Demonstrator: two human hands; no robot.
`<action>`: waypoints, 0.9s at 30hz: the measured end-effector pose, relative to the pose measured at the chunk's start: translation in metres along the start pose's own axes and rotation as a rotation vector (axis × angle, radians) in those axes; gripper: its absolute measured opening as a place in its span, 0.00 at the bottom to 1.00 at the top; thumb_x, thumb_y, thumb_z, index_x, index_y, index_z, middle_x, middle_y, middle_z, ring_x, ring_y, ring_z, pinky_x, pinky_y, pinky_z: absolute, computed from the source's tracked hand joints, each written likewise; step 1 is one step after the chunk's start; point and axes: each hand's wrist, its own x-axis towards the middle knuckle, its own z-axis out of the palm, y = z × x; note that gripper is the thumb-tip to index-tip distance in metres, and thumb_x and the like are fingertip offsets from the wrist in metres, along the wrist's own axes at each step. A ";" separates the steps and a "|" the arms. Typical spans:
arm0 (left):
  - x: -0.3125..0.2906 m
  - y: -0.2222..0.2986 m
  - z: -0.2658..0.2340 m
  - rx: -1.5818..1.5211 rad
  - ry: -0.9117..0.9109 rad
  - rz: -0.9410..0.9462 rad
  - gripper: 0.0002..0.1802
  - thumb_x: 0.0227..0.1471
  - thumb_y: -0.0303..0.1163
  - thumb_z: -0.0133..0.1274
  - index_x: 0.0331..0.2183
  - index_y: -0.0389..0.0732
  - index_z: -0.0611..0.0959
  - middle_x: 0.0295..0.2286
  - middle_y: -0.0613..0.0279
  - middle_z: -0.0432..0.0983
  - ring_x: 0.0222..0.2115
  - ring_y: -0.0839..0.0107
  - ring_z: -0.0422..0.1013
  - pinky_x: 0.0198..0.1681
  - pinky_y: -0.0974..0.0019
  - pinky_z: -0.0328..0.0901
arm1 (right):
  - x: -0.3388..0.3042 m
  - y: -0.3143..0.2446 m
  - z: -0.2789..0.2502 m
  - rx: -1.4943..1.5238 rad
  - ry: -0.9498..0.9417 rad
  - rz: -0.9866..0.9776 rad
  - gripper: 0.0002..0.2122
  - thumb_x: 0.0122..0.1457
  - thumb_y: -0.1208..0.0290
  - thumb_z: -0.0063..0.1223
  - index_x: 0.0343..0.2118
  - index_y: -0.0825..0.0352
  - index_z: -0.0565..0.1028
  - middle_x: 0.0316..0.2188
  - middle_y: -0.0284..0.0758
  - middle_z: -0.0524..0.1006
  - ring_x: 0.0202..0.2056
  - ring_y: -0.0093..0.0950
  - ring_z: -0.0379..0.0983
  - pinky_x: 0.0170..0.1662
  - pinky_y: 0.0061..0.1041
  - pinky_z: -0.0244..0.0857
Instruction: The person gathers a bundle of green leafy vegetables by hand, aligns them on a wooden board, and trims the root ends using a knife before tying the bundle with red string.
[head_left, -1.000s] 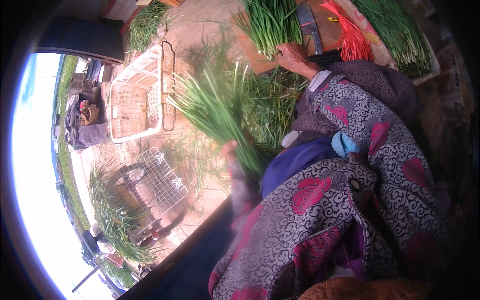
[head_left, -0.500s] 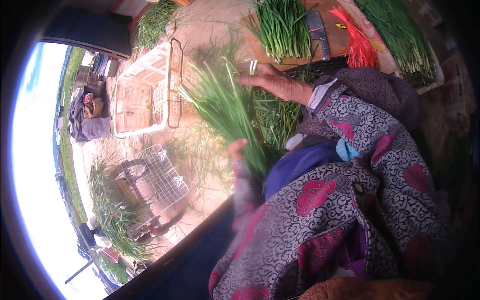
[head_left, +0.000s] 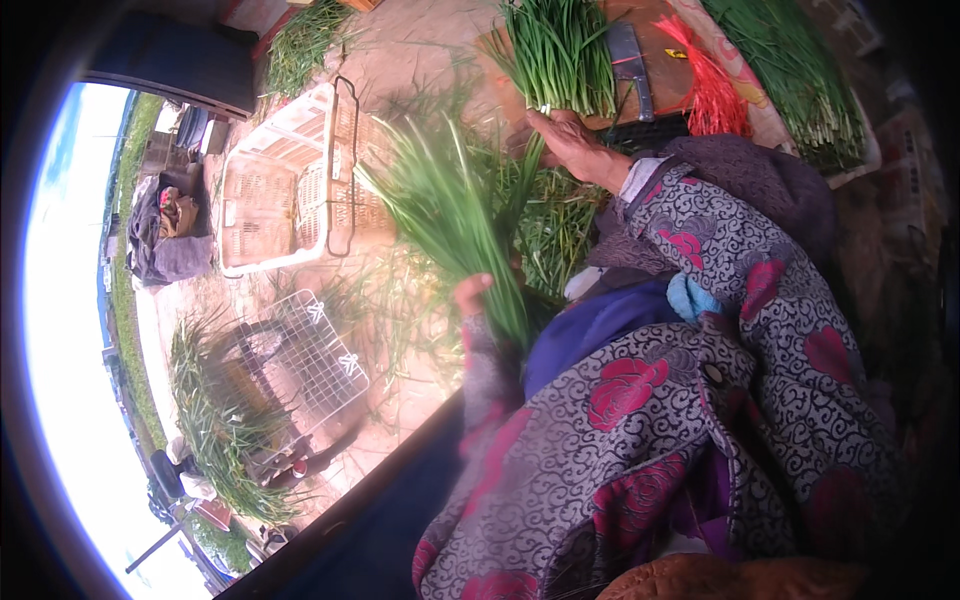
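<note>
A loose bunch of garlic chives (head_left: 455, 215), pale stem ends upward, is gripped low by my left hand (head_left: 473, 293); the leaves hide most of its fingers. Farther up and right, my right hand (head_left: 580, 152) has its fingers closed on a few chives, with pale ends at the fingertips and leaves hanging below toward the bunch. Just beyond this hand, a thick bundle of chives (head_left: 560, 60) lies on a brown board (head_left: 650, 20). A cleaver (head_left: 630, 65) rests beside that bundle.
Red plastic strips (head_left: 715, 100) lie right of the cleaver, and more chives (head_left: 790, 75) fill the far right. A white plastic basket (head_left: 275, 190) lies left of my hands. Nearer are a wire rack (head_left: 320, 350) and a chive heap (head_left: 215, 420). Trimmings litter the ground.
My right hand has moved right, away from the bunch, with a few chives in its fingers. My left hand keeps its grip on the bunch, almost in place.
</note>
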 end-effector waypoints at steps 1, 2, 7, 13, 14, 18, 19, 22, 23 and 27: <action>0.001 0.000 -0.001 0.035 0.005 -0.034 0.32 0.42 0.30 0.54 0.52 0.32 0.69 0.35 0.44 0.71 0.25 0.62 0.70 0.22 0.66 0.71 | 0.002 0.007 -0.005 -0.041 0.016 -0.033 0.17 0.70 0.60 0.38 0.47 0.70 0.73 0.39 0.36 0.78 0.35 0.26 0.75 0.38 0.28 0.72; -0.001 0.003 -0.002 0.091 0.017 -0.051 0.33 0.41 0.31 0.54 0.52 0.32 0.69 0.35 0.43 0.72 0.25 0.61 0.70 0.22 0.65 0.72 | 0.004 0.010 -0.001 -0.073 0.021 -0.063 0.17 0.70 0.60 0.39 0.47 0.70 0.72 0.40 0.36 0.78 0.36 0.26 0.76 0.38 0.28 0.73; -0.011 -0.001 0.006 0.069 0.162 -0.014 0.34 0.39 0.30 0.54 0.51 0.31 0.69 0.34 0.41 0.73 0.25 0.57 0.73 0.23 0.62 0.73 | 0.021 0.007 0.032 0.376 0.103 0.210 0.16 0.69 0.61 0.42 0.49 0.68 0.69 0.42 0.38 0.77 0.40 0.28 0.77 0.40 0.31 0.73; -0.004 -0.005 -0.006 0.071 0.147 -0.079 0.35 0.40 0.30 0.54 0.53 0.29 0.70 0.37 0.36 0.74 0.28 0.54 0.75 0.27 0.59 0.76 | 0.026 -0.015 0.049 0.439 -0.070 0.140 0.15 0.67 0.63 0.48 0.46 0.71 0.74 0.41 0.36 0.78 0.41 0.27 0.77 0.42 0.30 0.74; -0.007 -0.004 -0.010 0.059 0.174 -0.090 0.36 0.40 0.30 0.54 0.53 0.29 0.69 0.37 0.35 0.74 0.28 0.54 0.75 0.28 0.59 0.76 | 0.020 -0.024 0.061 0.362 -0.042 0.103 0.13 0.67 0.63 0.49 0.40 0.71 0.76 0.35 0.35 0.76 0.37 0.27 0.76 0.39 0.32 0.75; -0.013 -0.005 0.004 -0.061 0.187 -0.025 0.39 0.39 0.30 0.53 0.56 0.29 0.67 0.45 0.32 0.73 0.38 0.47 0.76 0.34 0.57 0.78 | 0.023 -0.018 0.062 0.269 0.053 0.114 0.12 0.66 0.64 0.51 0.40 0.70 0.76 0.28 0.31 0.72 0.30 0.27 0.75 0.31 0.32 0.73; -0.014 -0.005 0.016 -0.066 0.237 0.018 0.40 0.39 0.29 0.53 0.57 0.29 0.67 0.47 0.32 0.72 0.40 0.46 0.76 0.35 0.57 0.78 | 0.028 -0.020 0.052 0.277 0.195 0.156 0.12 0.66 0.63 0.51 0.39 0.69 0.77 0.27 0.29 0.72 0.28 0.26 0.74 0.27 0.32 0.72; -0.015 0.000 0.031 -0.029 0.189 0.079 0.41 0.39 0.29 0.53 0.58 0.30 0.66 0.51 0.33 0.69 0.44 0.45 0.75 0.36 0.57 0.79 | 0.064 0.005 -0.041 0.054 0.532 -0.187 0.14 0.68 0.60 0.47 0.39 0.67 0.76 0.19 0.25 0.68 0.18 0.20 0.65 0.18 0.23 0.61; -0.012 0.002 0.035 0.002 0.184 0.087 0.41 0.39 0.29 0.53 0.58 0.29 0.65 0.52 0.34 0.68 0.44 0.45 0.75 0.36 0.57 0.79 | 0.069 -0.011 -0.075 -0.188 0.822 -0.008 0.16 0.68 0.56 0.44 0.39 0.65 0.77 0.18 0.24 0.67 0.15 0.19 0.62 0.16 0.22 0.57; -0.023 0.010 -0.004 0.105 0.226 0.040 0.43 0.39 0.27 0.53 0.59 0.27 0.63 0.55 0.38 0.66 0.41 0.48 0.76 0.35 0.57 0.80 | 0.032 -0.039 -0.017 -0.048 0.395 -0.128 0.14 0.60 0.57 0.59 0.38 0.64 0.76 0.18 0.26 0.70 0.19 0.19 0.67 0.19 0.23 0.58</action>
